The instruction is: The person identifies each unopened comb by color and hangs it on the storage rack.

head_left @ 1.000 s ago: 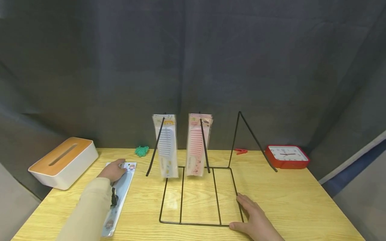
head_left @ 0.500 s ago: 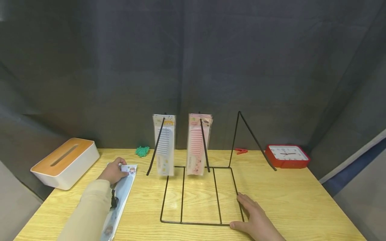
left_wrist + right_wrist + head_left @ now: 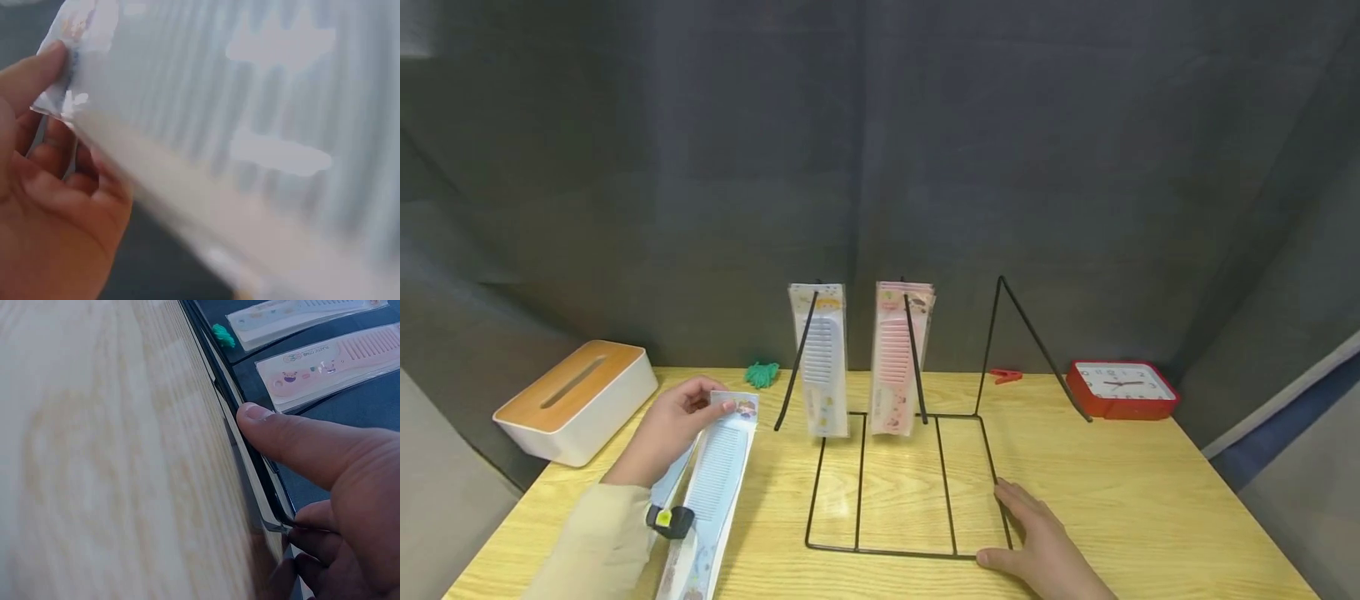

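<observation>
My left hand (image 3: 673, 429) pinches the top of a packaged blue comb (image 3: 718, 475) between thumb and fingers, the pack slanting up over the table. Beneath it, partly hidden, lies another blue pack (image 3: 672, 479). My right hand (image 3: 1045, 537) rests at the front right corner of a black wire rack (image 3: 906, 551), thumb and fingers touching its base bars. In the right wrist view the thumb (image 3: 281, 428) lies against the wire. On the rack's left hook hangs a pale blue packaged comb (image 3: 823, 367); pink packaged combs (image 3: 895, 367) hang from the middle hook.
A white tissue box (image 3: 580, 400) with a wooden lid stands at the left. Behind the rack lie a green yarn bundle (image 3: 762, 375) and a red clip (image 3: 1006, 376). A red clock (image 3: 1123, 390) sits at the back right. The rack's right hook (image 3: 1045, 350) is bare.
My left hand has lifted the top blue comb pack off the other one and brought it slightly right. The right hand stays at the rack corner.
</observation>
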{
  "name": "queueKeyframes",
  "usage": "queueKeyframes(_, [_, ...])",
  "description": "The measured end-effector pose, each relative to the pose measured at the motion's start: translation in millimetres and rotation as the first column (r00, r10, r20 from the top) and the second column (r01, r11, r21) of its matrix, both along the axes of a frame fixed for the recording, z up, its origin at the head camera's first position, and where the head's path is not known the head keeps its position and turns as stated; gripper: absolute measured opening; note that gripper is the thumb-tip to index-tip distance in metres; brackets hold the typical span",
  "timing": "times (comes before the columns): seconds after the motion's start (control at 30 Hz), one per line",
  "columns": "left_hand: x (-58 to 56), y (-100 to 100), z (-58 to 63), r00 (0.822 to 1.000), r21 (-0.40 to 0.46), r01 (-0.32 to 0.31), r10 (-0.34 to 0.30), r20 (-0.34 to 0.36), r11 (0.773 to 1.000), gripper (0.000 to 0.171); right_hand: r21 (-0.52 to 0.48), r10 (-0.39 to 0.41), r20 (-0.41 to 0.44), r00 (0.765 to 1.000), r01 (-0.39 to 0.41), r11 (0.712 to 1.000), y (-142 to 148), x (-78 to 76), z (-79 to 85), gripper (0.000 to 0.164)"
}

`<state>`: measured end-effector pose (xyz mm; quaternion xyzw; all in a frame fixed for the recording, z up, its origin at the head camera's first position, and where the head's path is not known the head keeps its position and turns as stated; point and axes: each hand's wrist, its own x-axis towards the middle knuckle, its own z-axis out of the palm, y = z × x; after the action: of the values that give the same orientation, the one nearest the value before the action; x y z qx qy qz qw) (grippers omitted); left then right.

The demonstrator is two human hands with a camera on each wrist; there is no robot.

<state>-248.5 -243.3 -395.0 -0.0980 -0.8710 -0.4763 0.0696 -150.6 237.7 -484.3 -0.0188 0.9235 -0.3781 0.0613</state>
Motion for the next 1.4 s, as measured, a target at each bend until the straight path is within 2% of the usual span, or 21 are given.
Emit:
queueKeyframes(0.1, [33.1, 17, 25.9, 0.992, 0.125, 0.106, -0.097, -0.08, 0.986, 0.018, 0.0, 0.007, -0.003, 1.0, -0.007, 1.0, 1, -0.1, -0.5, 0.106])
queueKeyframes(0.17, [52.8, 27, 39.8, 0.968, 0.193, 0.222, -0.193, -0.161, 0.956, 0.008, -0.001, 0.007, -0.001, 1.0, -0.007, 1.0, 1, 0.0, -0.7, 0.105])
queueKeyframes(0.27, [75.7, 42, 56.7, 0.901, 0.24, 0.401, -0.333, -0.279, 0.884, 0.011, 0.009, 0.007, -0.001, 1.0, -0.007, 1.0, 1, -0.3, -0.3, 0.105])
queueKeyframes(0.33, [86.1, 51, 65.3, 0.847, 0.25, 0.493, -0.394, -0.356, 0.833, 0.014, 0.012, 0.009, -0.001, 1.0, -0.009, 1.0, 2, -0.1, 0.0, 0.104])
queueKeyframes(0.37, [90.3, 56, 69.0, 0.829, 0.253, 0.519, -0.409, -0.382, 0.816, 0.014, 0.015, 0.012, -0.003, 1.0, -0.012, 1.0, 2, -0.2, -0.1, 0.104])
queueKeyframes(0.43, [96.2, 63, 73.9, 0.808, 0.269, 0.543, -0.407, -0.426, 0.795, 0.016, 0.019, 0.015, -0.005, 1.0, -0.015, 1.0, 2, -0.3, -0.3, 0.103])
queueKeyframes(0.47, [97.6, 67, 75.1, 0.805, 0.277, 0.542, -0.394, -0.444, 0.794, 0.015, 0.017, 0.018, -0.007, 1.0, -0.018, 1.0, 2, -0.3, -0.7, 0.103])
queueKeyframes(0.5, [98.5, 70, 76.2, 0.812, 0.284, 0.526, -0.374, -0.449, 0.802, 0.014, 0.014, 0.018, -0.006, 1.0, -0.018, 1.0, 2, -0.3, -1.0, 0.103])
queueKeyframes(0.57, [99.2, 75, 77.6, 0.837, 0.299, 0.479, -0.327, -0.44, 0.825, 0.015, 0.008, 0.022, -0.014, 1.0, -0.022, 1.0, 3, 0.1, -1.6, 0.102])
queueKeyframes(0.67, [98.2, 79, 77.0, 0.859, 0.318, 0.439, -0.289, -0.423, 0.84, 0.017, -0.005, 0.027, -0.02, 0.999, -0.027, 1.0, 3, 0.6, -2.0, 0.102])
queueKeyframes(0.7, [98.2, 80, 77.3, 0.864, 0.322, 0.432, -0.284, -0.416, 0.843, 0.018, -0.006, 0.027, -0.021, 0.999, -0.027, 1.0, 3, 0.6, -2.0, 0.102])
queueKeyframes(0.8, [97.8, 82, 76.8, 0.855, 0.328, 0.454, -0.302, -0.421, 0.829, 0.018, -0.017, 0.018, -0.017, 1.0, -0.018, 1.0, 3, 0.8, -1.8, 0.102])
queueKeyframes(0.87, [98.2, 84, 77.4, 0.859, 0.326, 0.447, -0.298, -0.415, 0.833, 0.017, -0.023, 0.012, -0.014, 1.0, -0.012, 1.0, 3, 0.8, -1.7, 0.103])
queueKeyframes(0.93, [98.1, 85, 78.0, 0.87, 0.316, 0.424, -0.285, -0.403, 0.849, 0.016, -0.025, 0.007, -0.011, 1.0, -0.008, 1.0, 3, 1.1, -1.3, 0.103])
queueKeyframes(1.03, [95.3, 86, 78.7, 0.898, 0.314, 0.372, -0.252, -0.361, 0.873, 0.014, -0.023, 0.001, 0.001, 1.0, -0.001, 1.0, 3, 0.7, -0.9, 0.104])
queueKeyframes(1.13, [88.0, 88, 78.9, 0.925, 0.329, 0.33, -0.233, -0.3, 0.885, 0.01, -0.024, -0.007, 0.018, 1.0, 0.007, 1.0, 2, -0.1, -0.9, 0.105])
queueKeyframes(1.2, [79.8, 89, 78.8, 0.94, 0.35, 0.309, -0.226, -0.257, 0.885, 0.009, -0.024, -0.011, 0.026, 1.0, 0.011, 1.0, 2, -0.4, -1.2, 0.106])
queueKeyframes(1.4, [43.9, 95, 81.8, 0.969, 0.4, 0.237, -0.183, -0.169, 0.886, 0.008, -0.021, -0.006, 0.021, 1.0, 0.006, 1.0, 3, -1.0, -1.9, 0.106])
